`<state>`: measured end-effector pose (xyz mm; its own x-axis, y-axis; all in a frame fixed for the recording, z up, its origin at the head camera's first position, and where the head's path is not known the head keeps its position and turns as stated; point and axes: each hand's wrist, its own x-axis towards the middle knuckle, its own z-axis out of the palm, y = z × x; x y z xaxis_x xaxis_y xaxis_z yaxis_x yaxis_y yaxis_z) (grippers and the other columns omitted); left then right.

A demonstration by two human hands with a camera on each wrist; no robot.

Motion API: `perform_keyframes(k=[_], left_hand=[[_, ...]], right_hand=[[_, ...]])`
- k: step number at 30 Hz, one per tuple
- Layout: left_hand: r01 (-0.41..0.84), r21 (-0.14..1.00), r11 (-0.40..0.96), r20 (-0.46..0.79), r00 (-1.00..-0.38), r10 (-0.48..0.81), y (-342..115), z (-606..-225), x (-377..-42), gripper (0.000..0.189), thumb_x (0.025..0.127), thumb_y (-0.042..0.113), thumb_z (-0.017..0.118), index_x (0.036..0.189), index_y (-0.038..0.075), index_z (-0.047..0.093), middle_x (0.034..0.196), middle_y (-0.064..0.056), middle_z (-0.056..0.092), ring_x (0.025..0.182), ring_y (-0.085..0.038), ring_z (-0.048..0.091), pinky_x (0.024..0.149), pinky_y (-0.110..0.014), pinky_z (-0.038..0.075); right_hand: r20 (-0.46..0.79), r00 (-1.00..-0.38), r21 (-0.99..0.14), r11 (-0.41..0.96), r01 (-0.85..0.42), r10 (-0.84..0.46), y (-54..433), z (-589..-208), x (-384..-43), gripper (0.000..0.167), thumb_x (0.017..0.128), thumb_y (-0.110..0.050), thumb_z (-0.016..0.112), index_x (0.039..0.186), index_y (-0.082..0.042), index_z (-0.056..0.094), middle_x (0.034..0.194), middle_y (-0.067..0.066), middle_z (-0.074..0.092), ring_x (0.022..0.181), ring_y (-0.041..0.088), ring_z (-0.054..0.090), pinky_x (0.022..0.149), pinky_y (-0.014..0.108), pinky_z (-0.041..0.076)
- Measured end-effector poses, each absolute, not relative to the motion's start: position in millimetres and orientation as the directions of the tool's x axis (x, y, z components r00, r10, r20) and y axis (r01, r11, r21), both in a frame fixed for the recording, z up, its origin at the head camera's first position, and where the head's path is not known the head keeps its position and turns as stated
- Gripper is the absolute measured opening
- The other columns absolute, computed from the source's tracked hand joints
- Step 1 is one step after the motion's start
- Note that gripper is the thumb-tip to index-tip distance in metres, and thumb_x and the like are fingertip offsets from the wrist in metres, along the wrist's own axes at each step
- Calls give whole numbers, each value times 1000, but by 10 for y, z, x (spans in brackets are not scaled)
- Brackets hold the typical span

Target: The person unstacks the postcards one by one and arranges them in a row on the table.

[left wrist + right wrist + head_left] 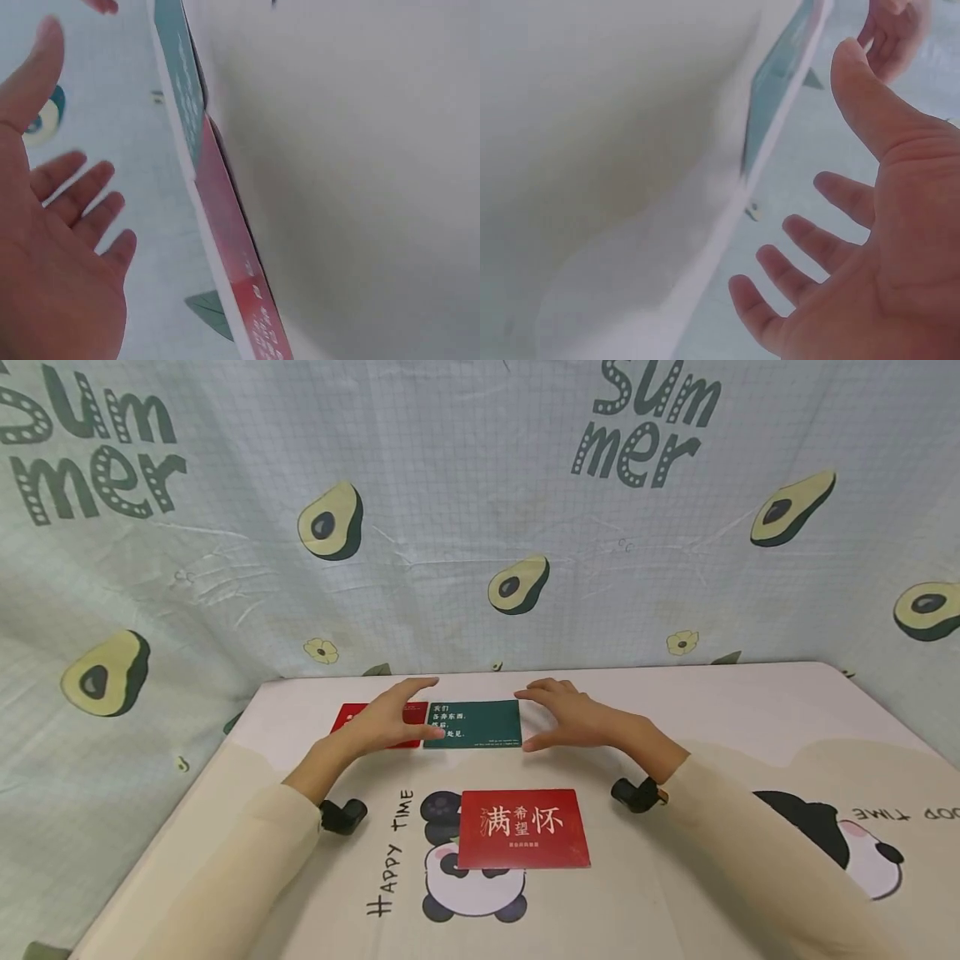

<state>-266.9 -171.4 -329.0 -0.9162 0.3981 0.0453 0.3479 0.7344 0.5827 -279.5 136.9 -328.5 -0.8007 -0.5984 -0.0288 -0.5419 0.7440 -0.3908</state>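
A dark green card [480, 727] with white lettering lies toward the back of the table, its left edge close against a red card [411, 713]. My left hand [382, 720] hovers over the seam between them, fingers spread, hiding part of the red card. At the green card's right end is my right hand [572, 717], thumb and fingers apart. In the wrist views both the left palm [60, 277] and the right palm [907, 262] hold nothing. Nearer to me lies another red card [523, 828] with large white characters, partly covering a printed panda.
The pale table cover [675, 877] carries panda drawings and "Happy time" lettering. A curtain [435, 468] printed with avocados hangs right behind the table's back edge. Each wrist wears a small black camera, the left one [343, 817] and the right one [634, 795].
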Motion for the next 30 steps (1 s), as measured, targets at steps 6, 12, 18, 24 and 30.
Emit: perform_keyframes(k=[6, 12, 18, 24, 30], left_hand=[[378, 593, 711, 110, -913, 393, -1630, -3267, -2376, 92, 75, 41, 79, 148, 12, 32, 149, -13, 36, 136, -34, 31, 103, -58, 33], [400, 616, 679, 116, -898, 423, -1523, -3330, -2064, 95, 71, 41, 82, 148, 14, 34, 147, -12, 38, 133, -33, 35, 98, -57, 40], [381, 655, 652, 52, -884, 464, -1371, -3405, -1800, 92, 71, 36, 83, 147, 14, 36, 147, -10, 39, 134, -32, 35, 96, -55, 43], [354, 694, 627, -18, -862, 507, -1278, -3423, -1629, 93, 70, 35, 83, 147, 13, 36, 145, -10, 40, 132, -32, 36, 97, -57, 41], [343, 734, 586, -54, -831, 554, -1264, -3449, -1578, 93, 69, 30, 84, 147, 14, 35, 144, -7, 41, 131, -29, 36, 96, -52, 44]], right_hand=[[-17, -790, -407, 726, -555, -613, 1531, -3200, -2555, 86, 77, -44, 77, 147, -14, 38, 148, 13, 33, 134, 34, 27, 100, 55, 38], [-1, -776, -418, 705, -573, -631, 1641, -3204, -2279, 87, 76, -48, 77, 147, -18, 37, 149, 10, 31, 134, 32, 27, 98, 55, 41], [0, -780, -440, 700, -563, -626, 1718, -3259, -2037, 87, 74, -49, 77, 147, -23, 37, 150, 5, 28, 135, 30, 25, 93, 49, 47], [-59, -779, -505, 692, -516, -625, 1760, -3300, -1844, 85, 75, -50, 77, 146, -25, 38, 148, 3, 31, 135, 28, 26, 86, 40, 53], [-112, -764, -527, 690, -496, -635, 1773, -3348, -1730, 84, 75, -51, 76, 146, -24, 40, 148, 0, 33, 135, 26, 27, 87, 40, 52]])
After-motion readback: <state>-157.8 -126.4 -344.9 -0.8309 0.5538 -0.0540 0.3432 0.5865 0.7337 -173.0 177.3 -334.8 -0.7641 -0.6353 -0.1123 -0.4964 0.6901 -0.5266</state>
